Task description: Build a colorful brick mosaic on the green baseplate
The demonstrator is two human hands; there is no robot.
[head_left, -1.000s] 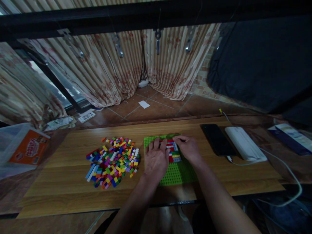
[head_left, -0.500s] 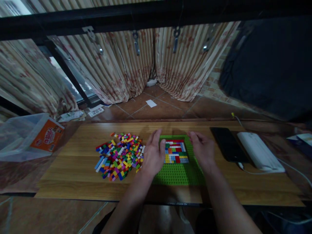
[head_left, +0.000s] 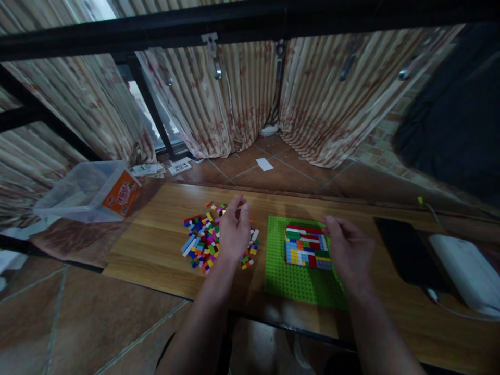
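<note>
Now the left hand (head_left: 234, 229) is over the pile of little coloured bricks (head_left: 201, 240) on the wooden surface (head_left: 152, 245). Its fingers are bent down close together at the far side of the pile, and I cannot tell if they pinch a brick or just touch the top ones. The pile has red, blue, yellow, green, pink and white bricks, all mixed up.

Just beside the pile, to the right, lies a flat green baseplate (head_left: 300, 281). On its far half sits a patch of bricks (head_left: 307, 247) pressed on in rows — red and white at the top, then orange, blue, yellow and grey.

The right hand (head_left: 347, 250) is at the right edge of the baseplate, near the patch. Its fingers are loose and a little curled, and it holds nothing.

Further right lies a black phone (head_left: 410, 250), and next to it a white power bank (head_left: 464, 271) with a cable (head_left: 441, 307) running off it.

At the far left end of the surface sits a clear plastic box (head_left: 74, 190) with an orange label (head_left: 122, 192) — it is well apart from the bricks. Behind everything hang striped curtains (head_left: 219, 104), and a small white paper scrap (head_left: 264, 164) lies on the brown tiled floor (head_left: 297, 177).
</note>
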